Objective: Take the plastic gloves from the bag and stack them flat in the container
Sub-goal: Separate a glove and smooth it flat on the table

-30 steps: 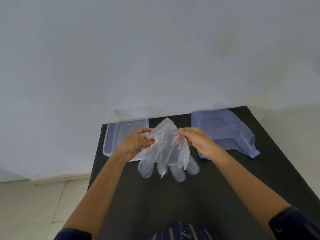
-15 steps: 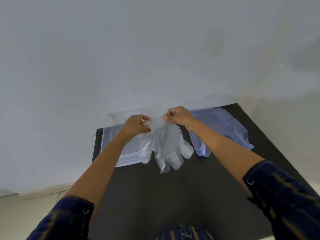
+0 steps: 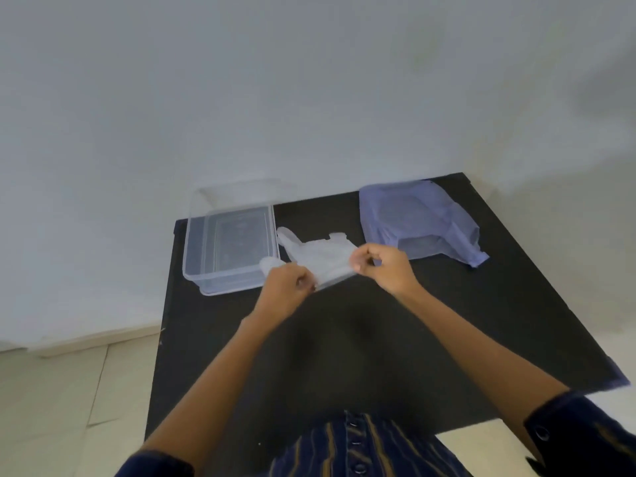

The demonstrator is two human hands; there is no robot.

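A clear plastic glove point(image 3: 321, 254) is stretched out low over the black table point(image 3: 344, 356), its fingers pointing away from me. My left hand point(image 3: 287, 285) pinches its near left edge and my right hand point(image 3: 387, 268) pinches its near right edge. The glove lies just right of the clear plastic container point(image 3: 230, 249), and one finger reaches the container's right wall. A pale blue plastic bag point(image 3: 418, 223) sits at the back right of the table, apart from both hands.
The table stands against a white wall point(image 3: 309, 98). Its left edge drops to a tiled floor point(image 3: 69, 390). The container's clear lid seems to lean up behind it against the wall.
Both hands have come down from chest height with the glove. The glove hung fingers-down before; now it is flipped flat with its fingers pointing away, beside the container.
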